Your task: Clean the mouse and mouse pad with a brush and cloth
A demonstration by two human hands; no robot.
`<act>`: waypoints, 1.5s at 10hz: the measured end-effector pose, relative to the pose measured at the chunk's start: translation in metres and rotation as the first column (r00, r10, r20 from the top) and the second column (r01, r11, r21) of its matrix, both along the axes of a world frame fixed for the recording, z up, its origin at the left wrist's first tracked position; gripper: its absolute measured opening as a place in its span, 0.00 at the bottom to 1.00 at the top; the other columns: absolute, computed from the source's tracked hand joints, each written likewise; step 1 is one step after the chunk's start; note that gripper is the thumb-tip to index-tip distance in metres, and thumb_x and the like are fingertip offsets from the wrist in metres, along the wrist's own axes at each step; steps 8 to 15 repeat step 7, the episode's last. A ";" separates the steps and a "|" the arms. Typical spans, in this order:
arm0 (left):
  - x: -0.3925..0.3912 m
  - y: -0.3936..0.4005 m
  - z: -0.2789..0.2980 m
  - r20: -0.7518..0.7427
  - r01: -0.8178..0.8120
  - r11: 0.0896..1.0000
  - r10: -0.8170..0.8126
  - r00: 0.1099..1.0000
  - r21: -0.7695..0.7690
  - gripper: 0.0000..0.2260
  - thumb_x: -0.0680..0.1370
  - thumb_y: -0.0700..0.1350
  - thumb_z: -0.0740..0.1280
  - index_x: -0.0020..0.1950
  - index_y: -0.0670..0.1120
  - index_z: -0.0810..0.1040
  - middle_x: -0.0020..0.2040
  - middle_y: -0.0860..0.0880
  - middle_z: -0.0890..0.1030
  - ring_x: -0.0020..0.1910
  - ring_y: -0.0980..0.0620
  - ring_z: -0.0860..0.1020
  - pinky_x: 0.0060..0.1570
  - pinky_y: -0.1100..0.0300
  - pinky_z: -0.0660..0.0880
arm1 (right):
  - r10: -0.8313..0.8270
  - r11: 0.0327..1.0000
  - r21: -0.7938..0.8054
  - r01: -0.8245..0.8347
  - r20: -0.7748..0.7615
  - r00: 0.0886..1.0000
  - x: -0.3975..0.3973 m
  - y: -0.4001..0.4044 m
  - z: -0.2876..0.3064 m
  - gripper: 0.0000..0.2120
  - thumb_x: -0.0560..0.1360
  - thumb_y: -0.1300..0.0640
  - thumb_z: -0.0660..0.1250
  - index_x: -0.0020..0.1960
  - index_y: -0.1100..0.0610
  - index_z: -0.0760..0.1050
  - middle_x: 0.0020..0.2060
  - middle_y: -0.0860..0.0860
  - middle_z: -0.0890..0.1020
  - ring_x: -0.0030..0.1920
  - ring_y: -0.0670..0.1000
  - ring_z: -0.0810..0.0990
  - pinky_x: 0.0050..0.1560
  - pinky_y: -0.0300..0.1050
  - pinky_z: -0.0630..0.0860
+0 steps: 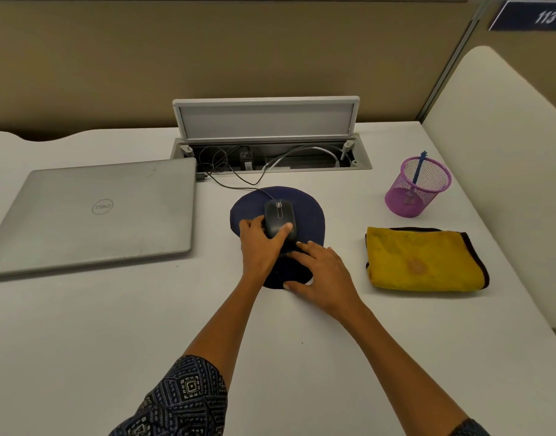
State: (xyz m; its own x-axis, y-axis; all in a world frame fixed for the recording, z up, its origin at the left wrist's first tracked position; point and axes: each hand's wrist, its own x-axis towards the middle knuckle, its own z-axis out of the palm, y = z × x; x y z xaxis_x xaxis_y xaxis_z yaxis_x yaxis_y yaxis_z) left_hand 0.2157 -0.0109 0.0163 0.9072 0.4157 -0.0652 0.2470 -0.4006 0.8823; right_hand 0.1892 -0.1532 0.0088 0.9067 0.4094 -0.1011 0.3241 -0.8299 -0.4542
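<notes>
Your left hand (260,247) curls round the mouse (280,222) on the dark mouse pad (308,212); your right hand (321,275) lies flat, fingers straight, on the pad's near edge. Folded yellow cloth (423,261) lies right, apart; brush (418,171) stands in the purple cup (405,202).

Black wired mouse (279,220) sits upright on dark blue rounded mouse pad (305,206), cord running back. Yellow cloth (423,261) folded flat on tabletop (113,325), right of pad. Blue brush (419,168) stands tilted in purple mesh cup (418,187).
</notes>
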 end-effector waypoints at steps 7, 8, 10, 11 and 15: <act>-0.034 0.015 0.042 0.003 0.087 0.933 -0.094 0.996 0.348 0.26 0.79 0.56 0.59 0.74 0.46 0.60 0.75 0.43 0.58 0.74 0.42 0.53 0.71 0.49 0.54 | -0.330 0.810 0.531 0.249 0.062 0.942 -0.016 -0.035 0.073 0.08 0.77 0.59 0.63 0.52 0.56 0.80 0.43 0.53 0.85 0.45 0.50 0.82 0.43 0.22 0.71; -0.034 0.015 0.042 0.003 0.087 0.933 -0.094 0.996 0.348 0.26 0.79 0.56 0.59 0.74 0.46 0.60 0.75 0.43 0.58 0.74 0.42 0.53 0.71 0.49 0.54 | -0.330 0.810 0.531 0.249 0.062 0.942 -0.016 -0.035 0.073 0.08 0.77 0.59 0.63 0.52 0.56 0.80 0.43 0.53 0.85 0.45 0.50 0.82 0.43 0.22 0.71; -0.034 0.015 0.042 0.003 0.087 0.933 -0.094 0.996 0.348 0.26 0.79 0.56 0.59 0.74 0.46 0.60 0.75 0.43 0.58 0.74 0.42 0.53 0.71 0.49 0.54 | -0.330 0.810 0.531 0.249 0.062 0.942 -0.016 -0.035 0.073 0.08 0.77 0.59 0.63 0.52 0.56 0.80 0.43 0.53 0.85 0.45 0.50 0.82 0.43 0.22 0.71; -0.034 0.015 0.042 0.003 0.087 0.933 -0.094 0.996 0.348 0.26 0.79 0.56 0.59 0.74 0.46 0.60 0.75 0.43 0.58 0.74 0.42 0.53 0.71 0.49 0.54 | -0.330 0.810 0.531 0.249 0.062 0.942 -0.016 -0.035 0.073 0.08 0.77 0.59 0.63 0.52 0.56 0.80 0.43 0.53 0.85 0.45 0.50 0.82 0.43 0.22 0.71; -0.034 0.015 0.042 0.003 0.087 0.933 -0.094 0.996 0.348 0.26 0.79 0.56 0.59 0.74 0.46 0.60 0.75 0.43 0.58 0.74 0.42 0.53 0.71 0.49 0.54 | -0.330 0.810 0.531 0.249 0.062 0.942 -0.016 -0.035 0.073 0.08 0.77 0.59 0.63 0.52 0.56 0.80 0.43 0.53 0.85 0.45 0.50 0.82 0.43 0.22 0.71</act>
